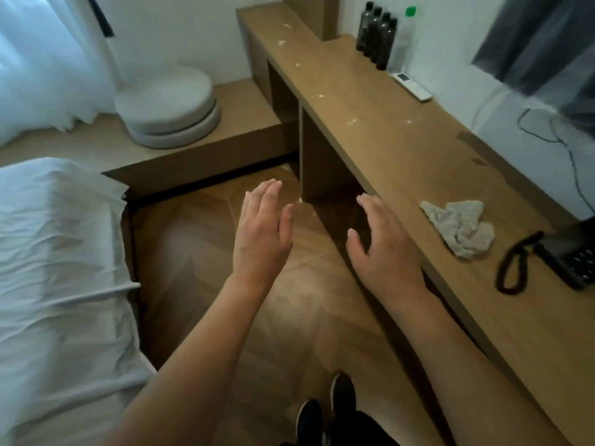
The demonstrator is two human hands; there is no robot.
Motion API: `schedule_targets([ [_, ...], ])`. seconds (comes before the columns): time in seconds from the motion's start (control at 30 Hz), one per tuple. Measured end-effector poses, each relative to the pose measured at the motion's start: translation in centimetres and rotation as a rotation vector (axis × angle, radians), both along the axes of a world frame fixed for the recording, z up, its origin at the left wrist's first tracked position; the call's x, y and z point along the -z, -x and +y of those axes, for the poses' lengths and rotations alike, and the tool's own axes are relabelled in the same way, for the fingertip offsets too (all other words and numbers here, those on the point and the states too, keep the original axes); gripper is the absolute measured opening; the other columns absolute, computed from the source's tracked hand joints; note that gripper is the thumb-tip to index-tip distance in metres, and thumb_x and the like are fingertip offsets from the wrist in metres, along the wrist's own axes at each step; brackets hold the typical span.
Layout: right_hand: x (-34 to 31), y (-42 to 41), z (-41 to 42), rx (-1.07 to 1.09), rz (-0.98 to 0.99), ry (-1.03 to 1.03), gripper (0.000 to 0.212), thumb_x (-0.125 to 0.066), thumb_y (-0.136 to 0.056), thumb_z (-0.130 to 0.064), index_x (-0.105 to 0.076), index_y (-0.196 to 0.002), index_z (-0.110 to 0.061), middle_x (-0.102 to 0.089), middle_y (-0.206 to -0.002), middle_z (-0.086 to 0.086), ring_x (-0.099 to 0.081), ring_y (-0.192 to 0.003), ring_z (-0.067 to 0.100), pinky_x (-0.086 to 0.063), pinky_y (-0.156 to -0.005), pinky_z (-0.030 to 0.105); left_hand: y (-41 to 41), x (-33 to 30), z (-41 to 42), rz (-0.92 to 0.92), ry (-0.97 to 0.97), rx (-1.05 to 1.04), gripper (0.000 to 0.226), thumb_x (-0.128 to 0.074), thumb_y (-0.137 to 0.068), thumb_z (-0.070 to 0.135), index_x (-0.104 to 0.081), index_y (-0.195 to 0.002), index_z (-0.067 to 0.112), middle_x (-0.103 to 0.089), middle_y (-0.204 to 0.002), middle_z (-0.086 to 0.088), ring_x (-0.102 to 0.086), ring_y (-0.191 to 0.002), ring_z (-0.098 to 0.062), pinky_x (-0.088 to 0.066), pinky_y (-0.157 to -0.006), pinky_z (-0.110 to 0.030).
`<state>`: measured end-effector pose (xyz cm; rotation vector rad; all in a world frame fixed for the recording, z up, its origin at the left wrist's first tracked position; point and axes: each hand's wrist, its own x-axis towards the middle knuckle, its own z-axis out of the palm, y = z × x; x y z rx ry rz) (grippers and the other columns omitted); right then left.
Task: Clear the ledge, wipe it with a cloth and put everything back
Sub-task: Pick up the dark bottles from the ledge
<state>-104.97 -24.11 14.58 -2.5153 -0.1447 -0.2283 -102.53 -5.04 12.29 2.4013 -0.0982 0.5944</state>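
Note:
A long wooden ledge (370,123) runs along the right wall, with pale specks on its top. A crumpled grey cloth (460,226) lies on it near me. At the far end stand three dark bottles (376,37) and a white bottle with a green cap (404,40), with a white remote (412,85) beside them. A black telephone (570,255) with a coiled cord sits at the right. My left hand (262,230) and my right hand (383,246) hover over the floor, fingers straight, holding nothing. The right hand is just left of the ledge's front edge.
A bed with white sheets (58,284) fills the left. Round grey cushions (167,107) sit on a low wooden platform by the curtain. A television (547,49) hangs above the ledge, with cables below it. My dark shoes (325,410) stand on the wooden floor.

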Motion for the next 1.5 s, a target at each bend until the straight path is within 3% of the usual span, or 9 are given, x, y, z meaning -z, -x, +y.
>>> schedule_targets([
  [0.23, 2.3, -10.4, 3.5, -0.121, 0.046, -0.03, 0.054, -0.053, -0.1, -0.025, -0.036, -0.151, -0.02, -0.036, -0.155, -0.003, -0.026, -0.146, 0.008, -0.017, -0.111, 0.016, -7.6, 2.1, 3.6, 0.034, -0.049, -0.129, 0.044, -0.056, -0.103, 0.019, -0.049, -0.143, 0.005, -0.054, -0.143, -0.012, -0.046, -0.137, -0.024, -0.039, -0.115, -0.053],
  [0.4, 1.5, -20.0, 5.2, -0.198, 0.025, -0.076, 0.053, -0.055, -0.099, -0.024, -0.038, -0.149, -0.019, -0.039, -0.154, -0.001, -0.03, -0.145, 0.011, -0.028, -0.118, 0.029, -15.9, 0.9, 5.0, 0.008, -0.103, -0.183, 0.043, -0.058, -0.101, 0.017, -0.052, -0.141, 0.002, -0.056, -0.141, -0.015, -0.048, -0.136, -0.027, -0.039, -0.115, -0.052],
  [0.57, 0.3, -27.5, 7.2, -0.262, -0.005, -0.067, 0.055, -0.056, -0.098, -0.023, -0.037, -0.15, -0.019, -0.04, -0.153, -0.001, -0.031, -0.145, 0.011, -0.026, -0.116, 0.026, -22.9, -1.5, 6.6, -0.048, -0.107, -0.257, 0.042, -0.057, -0.102, 0.017, -0.052, -0.14, 0.002, -0.057, -0.14, -0.014, -0.049, -0.136, -0.026, -0.034, -0.119, -0.048],
  [0.8, 0.3, -37.2, 11.8, -0.311, -0.008, -0.08, 0.053, -0.057, -0.098, -0.021, -0.04, -0.148, -0.016, -0.044, -0.151, 0.001, -0.035, -0.143, 0.013, -0.034, -0.118, 0.038, -31.6, -0.8, 11.3, -0.035, -0.114, -0.292, 0.042, -0.055, -0.103, 0.019, -0.051, -0.141, 0.003, -0.057, -0.141, -0.012, -0.049, -0.136, -0.024, -0.034, -0.12, -0.046],
  [1.17, -0.8, -55.7, 23.3, -0.29, 0.004, -0.039, 0.053, -0.055, -0.099, -0.022, -0.039, -0.149, -0.018, -0.042, -0.152, -0.002, -0.032, -0.144, 0.01, -0.022, -0.114, 0.021, -51.2, -1.7, 23.4, -0.089, -0.127, -0.278, 0.039, -0.056, -0.102, 0.017, -0.053, -0.138, 0.003, -0.059, -0.136, -0.013, -0.052, -0.131, -0.025, -0.037, -0.118, -0.048],
  [1.5, -0.1, -70.6, 29.6, -0.248, 0.06, -0.064, 0.055, -0.053, -0.1, -0.025, -0.034, -0.151, -0.022, -0.037, -0.155, -0.005, -0.027, -0.146, 0.008, -0.02, -0.115, 0.022, -65.8, -0.9, 29.9, -0.032, -0.139, -0.23, 0.041, -0.05, -0.102, 0.022, -0.052, -0.139, 0.004, -0.059, -0.135, -0.012, -0.052, -0.13, -0.023, -0.03, -0.12, -0.039],
])
